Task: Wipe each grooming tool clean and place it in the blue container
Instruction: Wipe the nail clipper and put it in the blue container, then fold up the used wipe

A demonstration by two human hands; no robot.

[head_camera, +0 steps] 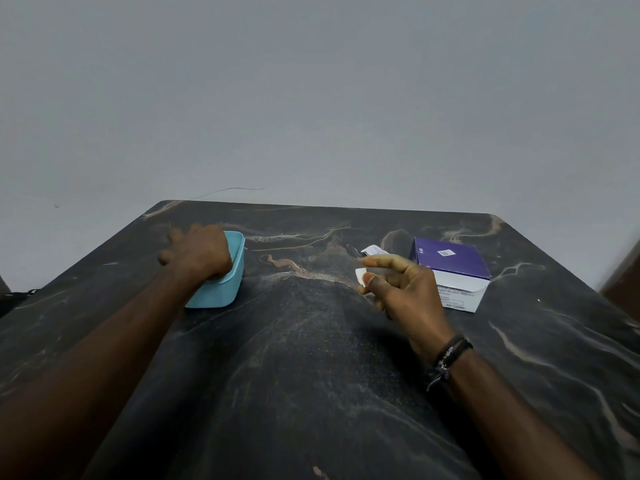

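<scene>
The blue container point(225, 287) stands at the left on the dark marble table point(311, 358). My left hand point(199, 252) reaches down into it, fingers curled over its opening; whatever lies inside is hidden by the hand. Right of centre, my right hand point(401, 289) hovers above the table and pinches a small white wipe point(361, 273) between thumb and fingers. No grooming tool shows outside the container.
A purple and white box of alcohol swabs point(453, 271) sits at the right, just beyond my right hand. A torn white wrapper point(373, 251) lies on the table behind my fingers. A grey wall rises past the table's far edge.
</scene>
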